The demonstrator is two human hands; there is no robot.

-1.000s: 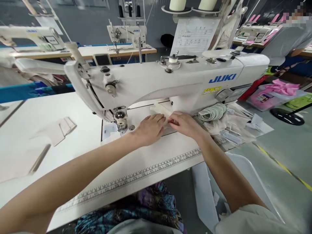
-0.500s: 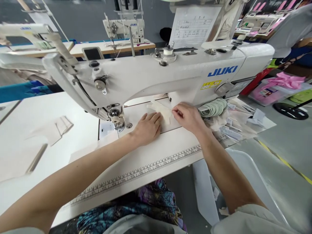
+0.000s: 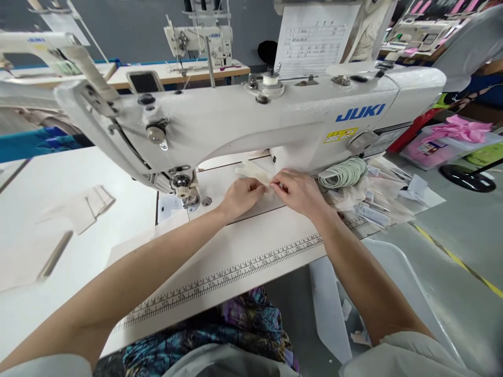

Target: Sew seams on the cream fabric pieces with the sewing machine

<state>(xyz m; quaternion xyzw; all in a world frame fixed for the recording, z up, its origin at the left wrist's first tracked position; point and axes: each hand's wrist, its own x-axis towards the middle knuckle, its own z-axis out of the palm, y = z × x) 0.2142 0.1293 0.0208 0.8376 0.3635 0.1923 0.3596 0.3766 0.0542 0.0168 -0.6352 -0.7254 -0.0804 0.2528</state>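
Under the arm of the white sewing machine (image 3: 251, 118), small cream fabric pieces (image 3: 254, 170) lie on the bed. My left hand (image 3: 243, 198) is closed in a pinch at their near edge, thumb and forefinger pressed together. Close by on the right, my right hand (image 3: 295, 190) pinches the right edge of the same fabric. The fingertips of both hands almost meet, and they partly hide the cloth. Left of my hands are the presser foot and needle area (image 3: 186, 201), with a pale fabric piece (image 3: 147, 236) lying in front of it.
Pale cut pieces (image 3: 84, 207) lie on the table at left. A coil of light green cord (image 3: 342, 174) and a heap of scraps and labels (image 3: 373, 196) sit at right. A ruler strip (image 3: 236, 277) runs along the front edge; a plastic bin (image 3: 387, 262) stands below.
My left hand, which lay flat on the cream fabric, has curled into a pinch near my right fingertips. My right hand has shifted slightly left, still pinching.
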